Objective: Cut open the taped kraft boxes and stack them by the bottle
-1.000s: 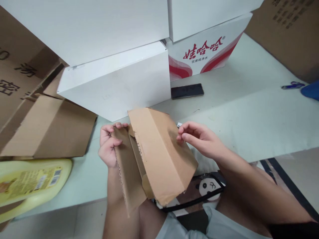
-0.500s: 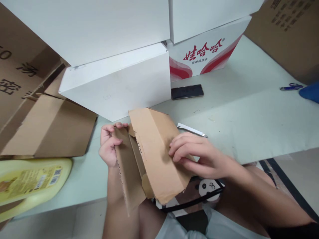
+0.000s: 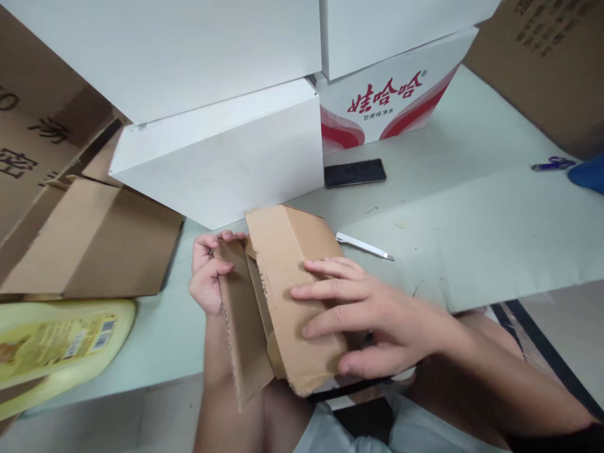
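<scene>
A small brown cardboard box (image 3: 278, 251) is held tilted over my lap, its torn-edged flaps parted and its inside partly showing. My left hand (image 3: 210, 270) pinches the left flap near its upper end, thumb on the inner face. Fingers spread, my right hand (image 3: 363, 314) lies against the box's other flap and side, without wrapping round it. Just beyond that hand, a white utility knife (image 3: 364, 246) rests on the table with its blade tip out.
White boxes (image 3: 221, 160) and a red-printed carton (image 3: 387, 107) stand behind a phone (image 3: 355, 173). An opened carton (image 3: 108, 239) and a yellow jug (image 3: 70, 346) are at left. Purple-handled scissors (image 3: 553, 164) lie at right on the pale green table (image 3: 481, 220).
My right hand has gone from curled fingers at the box's right side to spread fingers lying further over the flap. The left hand keeps its hold, nearly still.
</scene>
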`<action>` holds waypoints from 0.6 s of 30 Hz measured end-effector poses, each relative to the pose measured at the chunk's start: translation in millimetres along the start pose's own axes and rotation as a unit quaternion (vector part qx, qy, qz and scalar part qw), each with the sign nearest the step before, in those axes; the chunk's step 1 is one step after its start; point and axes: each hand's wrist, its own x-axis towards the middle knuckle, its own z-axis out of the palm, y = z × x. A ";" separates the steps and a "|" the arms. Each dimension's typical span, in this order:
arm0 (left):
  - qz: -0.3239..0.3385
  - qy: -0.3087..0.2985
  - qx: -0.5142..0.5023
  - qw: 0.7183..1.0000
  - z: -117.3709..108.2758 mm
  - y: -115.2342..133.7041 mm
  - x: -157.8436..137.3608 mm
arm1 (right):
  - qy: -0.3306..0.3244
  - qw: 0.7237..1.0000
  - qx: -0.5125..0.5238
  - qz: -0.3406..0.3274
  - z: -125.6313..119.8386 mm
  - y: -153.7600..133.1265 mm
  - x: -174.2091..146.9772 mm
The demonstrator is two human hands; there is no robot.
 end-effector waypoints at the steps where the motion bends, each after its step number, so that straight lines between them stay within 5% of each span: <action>1: 0.001 -0.004 0.001 1.000 -0.7 -0.2 0.4 | 0.001 1.000 0.001 0.000 1.1 -0.4 -1.1; 9: 0.013 -0.025 0.020 0.999 -5.0 -1.6 -0.8 | -0.057 0.995 -0.074 0.018 18.1 -16.9 -1.7; 18: 0.020 -0.006 0.035 0.999 -9.4 -1.0 2.9 | 0.028 0.993 -0.110 0.026 13.5 -17.1 -0.2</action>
